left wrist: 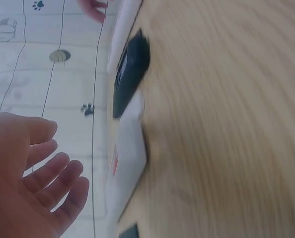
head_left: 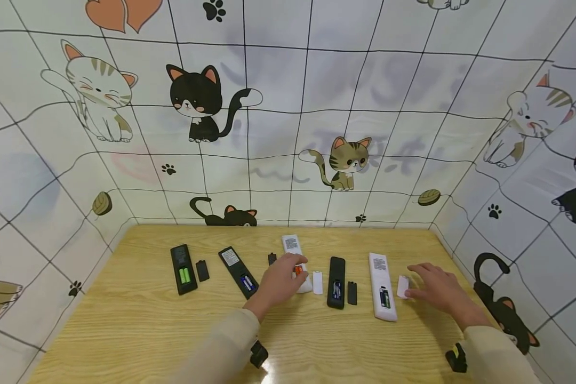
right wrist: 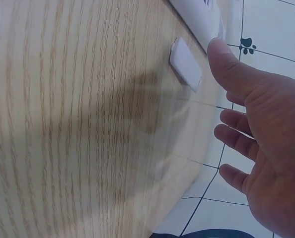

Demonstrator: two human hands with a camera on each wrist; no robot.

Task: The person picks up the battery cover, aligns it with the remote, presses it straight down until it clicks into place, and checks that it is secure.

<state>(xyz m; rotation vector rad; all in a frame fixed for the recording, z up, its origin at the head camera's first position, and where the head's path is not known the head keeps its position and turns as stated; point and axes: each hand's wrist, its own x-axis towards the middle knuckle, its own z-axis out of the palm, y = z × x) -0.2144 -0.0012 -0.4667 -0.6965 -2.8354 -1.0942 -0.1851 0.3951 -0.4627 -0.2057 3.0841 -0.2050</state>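
Observation:
My left hand (head_left: 279, 278) hovers over a white remote (head_left: 292, 244) whose battery bay is uncovered, with orange batteries (head_left: 299, 270) in it. The hand hides part of this remote. In the left wrist view the left hand (left wrist: 36, 171) has loosely bent fingers and holds nothing; the white remote (left wrist: 130, 156) lies beyond it. At the right, my right hand (head_left: 437, 288) is above the table beside a white battery cover (head_left: 402, 287). The right wrist view shows the right hand (right wrist: 271, 134) with parted fingers, apart from the cover (right wrist: 186, 64). Left of that cover lies another uncovered white remote (head_left: 378, 274).
A black remote (head_left: 336, 266) and its black cover (head_left: 352, 293) lie between the white remotes, near another white cover (head_left: 317, 282). Farther left are two black remotes, one with green batteries (head_left: 184, 275), one with blue batteries (head_left: 247, 283). Cat-patterned cloth (head_left: 278, 133) walls the table (head_left: 139, 330).

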